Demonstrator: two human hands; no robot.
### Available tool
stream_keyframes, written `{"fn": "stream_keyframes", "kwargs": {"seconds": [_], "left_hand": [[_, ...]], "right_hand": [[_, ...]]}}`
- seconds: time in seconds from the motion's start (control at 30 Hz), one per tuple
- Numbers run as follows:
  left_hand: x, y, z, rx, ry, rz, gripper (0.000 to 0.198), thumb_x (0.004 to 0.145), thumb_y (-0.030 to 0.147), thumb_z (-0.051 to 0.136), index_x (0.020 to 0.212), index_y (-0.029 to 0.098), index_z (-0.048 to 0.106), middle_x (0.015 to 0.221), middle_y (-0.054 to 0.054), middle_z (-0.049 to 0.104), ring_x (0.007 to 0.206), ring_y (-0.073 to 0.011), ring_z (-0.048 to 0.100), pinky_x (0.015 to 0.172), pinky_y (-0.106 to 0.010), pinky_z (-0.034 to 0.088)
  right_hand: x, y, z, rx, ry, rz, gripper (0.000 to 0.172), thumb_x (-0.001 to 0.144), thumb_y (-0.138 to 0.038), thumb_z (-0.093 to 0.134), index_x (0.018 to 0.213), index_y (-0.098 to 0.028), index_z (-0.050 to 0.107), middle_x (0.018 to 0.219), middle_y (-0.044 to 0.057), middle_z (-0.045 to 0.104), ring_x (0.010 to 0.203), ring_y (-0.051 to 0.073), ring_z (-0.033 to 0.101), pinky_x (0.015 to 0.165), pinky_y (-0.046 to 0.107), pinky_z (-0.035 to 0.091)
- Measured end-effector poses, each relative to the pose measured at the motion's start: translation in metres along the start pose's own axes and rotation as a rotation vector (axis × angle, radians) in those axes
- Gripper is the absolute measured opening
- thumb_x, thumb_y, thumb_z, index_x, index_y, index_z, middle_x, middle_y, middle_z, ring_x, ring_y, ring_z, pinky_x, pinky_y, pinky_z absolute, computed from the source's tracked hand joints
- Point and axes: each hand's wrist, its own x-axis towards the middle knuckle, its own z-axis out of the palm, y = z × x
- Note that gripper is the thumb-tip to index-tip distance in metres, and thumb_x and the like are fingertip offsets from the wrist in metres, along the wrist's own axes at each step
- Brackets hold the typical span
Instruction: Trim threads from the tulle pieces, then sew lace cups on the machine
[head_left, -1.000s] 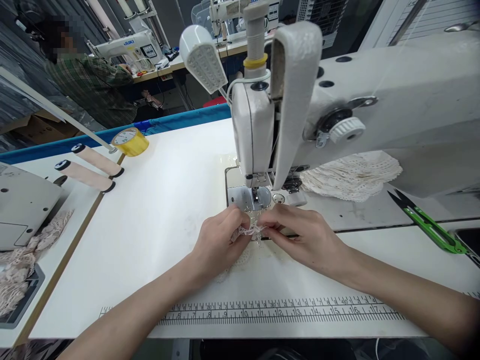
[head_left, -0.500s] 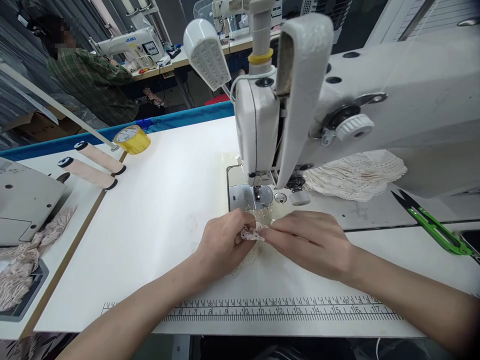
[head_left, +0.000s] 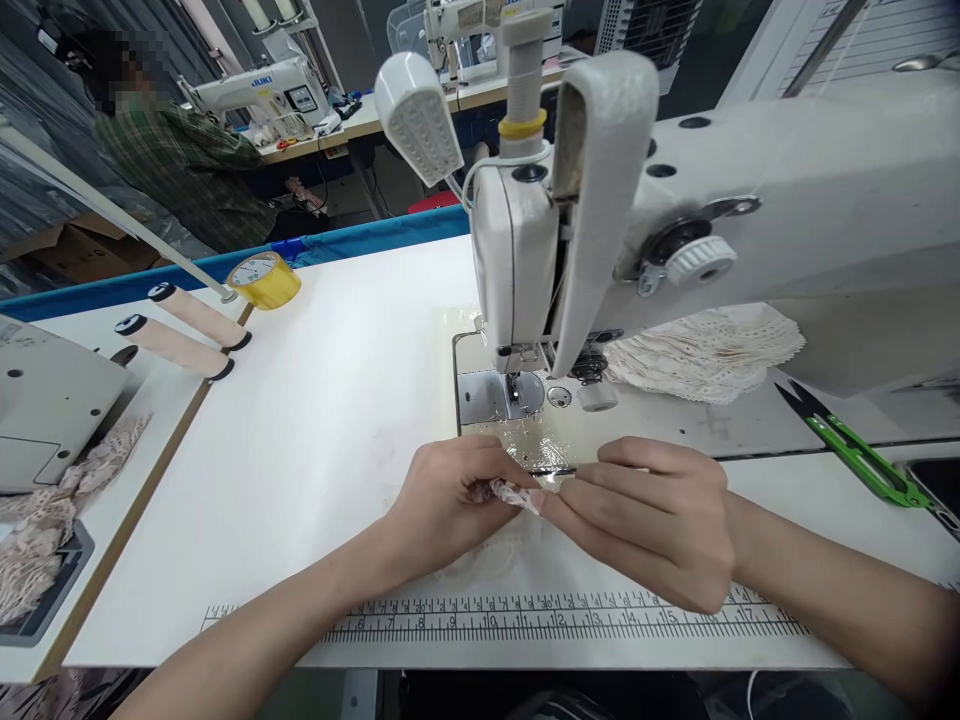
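Observation:
Bunched pale pink lace is between my two hands, in front of the sewing machine. My left hand is closed around it, with the folds gathered under the thumb and fingers. The fingertips of my right hand pinch the lace's right end. Part of the lace hangs below my left hand, faint against the white table. Behind my hands, the metal needle plate lies beneath the presser foot, and no cloth shows under it.
A stack of cream lace lies behind the machine head. Green thread snips lie to the right. Yellow tape and two thread cones are at the left. A printed ruler runs along the front edge. A person sits beyond.
Both hands have moved slightly toward me with the lace, away from the needle plate. My right hand has turned, its back now showing more and its fingers more curled.

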Motion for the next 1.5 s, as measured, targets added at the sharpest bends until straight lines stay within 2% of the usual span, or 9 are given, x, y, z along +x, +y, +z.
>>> {"fn": "stream_keyframes", "kwargs": {"seconds": [0.1, 0.23, 0.3, 0.37, 0.43, 0.63, 0.87, 1.13, 1.5], "left_hand": [[0.002, 0.001, 0.001, 0.039, -0.104, -0.145, 0.010, 0.081, 0.016, 0.073, 0.074, 0.022, 0.070, 0.066, 0.003, 0.066, 0.062, -0.0128, 0.059, 0.059, -0.028, 0.045], [0.006, -0.011, 0.008, 0.384, -0.011, -0.032, 0.022, 0.084, 0.024, 0.072, 0.065, 0.021, 0.061, 0.057, 0.004, 0.057, 0.068, -0.0170, 0.052, 0.070, -0.036, 0.038], [0.007, -0.016, 0.011, 0.424, 0.041, -0.071, 0.013, 0.082, 0.025, 0.074, 0.079, 0.021, 0.062, 0.068, 0.004, 0.062, 0.072, -0.0181, 0.055, 0.072, -0.037, 0.040], [0.007, -0.017, 0.013, 0.481, 0.105, -0.100, 0.031, 0.078, 0.030, 0.078, 0.101, 0.020, 0.059, 0.088, -0.001, 0.068, 0.083, -0.0212, 0.059, 0.076, -0.039, 0.044], [0.005, -0.016, 0.014, 0.593, 0.158, -0.032, 0.046, 0.078, 0.034, 0.078, 0.114, 0.018, 0.055, 0.108, -0.009, 0.068, 0.099, -0.0263, 0.059, 0.083, -0.043, 0.044], [-0.004, -0.007, 0.018, 0.895, 0.138, 0.338, 0.022, 0.088, 0.016, 0.064, 0.111, 0.017, 0.064, 0.110, -0.006, 0.073, 0.105, -0.0255, 0.062, 0.094, -0.044, 0.038], [-0.009, -0.001, 0.018, 0.966, 0.027, 0.347, 0.032, 0.093, 0.021, 0.058, 0.124, 0.011, 0.062, 0.123, -0.005, 0.071, 0.109, -0.0235, 0.063, 0.090, -0.043, 0.038], [0.002, -0.012, 0.011, 0.897, 0.006, 0.346, 0.026, 0.094, 0.020, 0.056, 0.119, 0.016, 0.065, 0.121, -0.003, 0.072, 0.112, -0.0246, 0.064, 0.087, -0.044, 0.039], [0.002, -0.014, 0.009, 0.930, -0.002, 0.310, 0.030, 0.094, 0.021, 0.056, 0.124, 0.016, 0.062, 0.124, -0.003, 0.070, 0.120, -0.0243, 0.061, 0.091, -0.042, 0.038]], "right_hand": [[0.010, 0.000, 0.001, 0.073, -0.031, 0.194, 0.014, 0.090, -0.012, 0.057, 0.089, -0.023, 0.066, 0.071, -0.001, 0.067, 0.062, 0.013, 0.059, 0.057, 0.029, 0.042], [0.013, 0.007, 0.014, 0.196, -0.075, 0.478, 0.015, 0.093, -0.017, 0.055, 0.084, -0.018, 0.067, 0.075, 0.001, 0.068, 0.065, 0.012, 0.060, 0.061, 0.027, 0.044], [0.012, 0.011, 0.020, 0.193, -0.093, 0.592, 0.017, 0.093, -0.018, 0.055, 0.084, -0.018, 0.069, 0.070, 0.000, 0.067, 0.061, 0.011, 0.058, 0.061, 0.027, 0.043], [0.011, 0.016, 0.024, 0.169, -0.121, 0.680, 0.016, 0.092, -0.019, 0.056, 0.084, -0.018, 0.071, 0.065, -0.001, 0.065, 0.056, 0.011, 0.055, 0.061, 0.027, 0.041], [0.011, 0.019, 0.026, 0.156, -0.167, 0.739, 0.016, 0.090, -0.019, 0.059, 0.080, -0.019, 0.071, 0.062, -0.001, 0.062, 0.056, 0.011, 0.052, 0.061, 0.027, 0.040], [0.014, 0.025, 0.030, 0.162, -0.199, 0.870, 0.015, 0.087, -0.024, 0.066, 0.072, -0.019, 0.068, 0.071, 0.000, 0.062, 0.065, 0.013, 0.053, 0.067, 0.029, 0.040], [0.010, 0.030, 0.028, 0.052, -0.238, 0.839, 0.019, 0.091, -0.029, 0.062, 0.076, -0.019, 0.068, 0.073, 0.000, 0.065, 0.062, 0.013, 0.055, 0.079, 0.036, 0.041], [0.000, 0.020, 0.016, -0.238, -0.266, 0.405, 0.030, 0.093, -0.013, 0.046, 0.105, -0.021, 0.072, 0.083, 0.004, 0.070, 0.072, 0.017, 0.060, 0.074, 0.037, 0.038], [0.000, 0.019, 0.016, -0.404, -0.342, 0.308, 0.029, 0.094, -0.011, 0.045, 0.086, -0.018, 0.072, 0.088, 0.007, 0.072, 0.082, 0.021, 0.060, 0.073, 0.039, 0.037]]}}
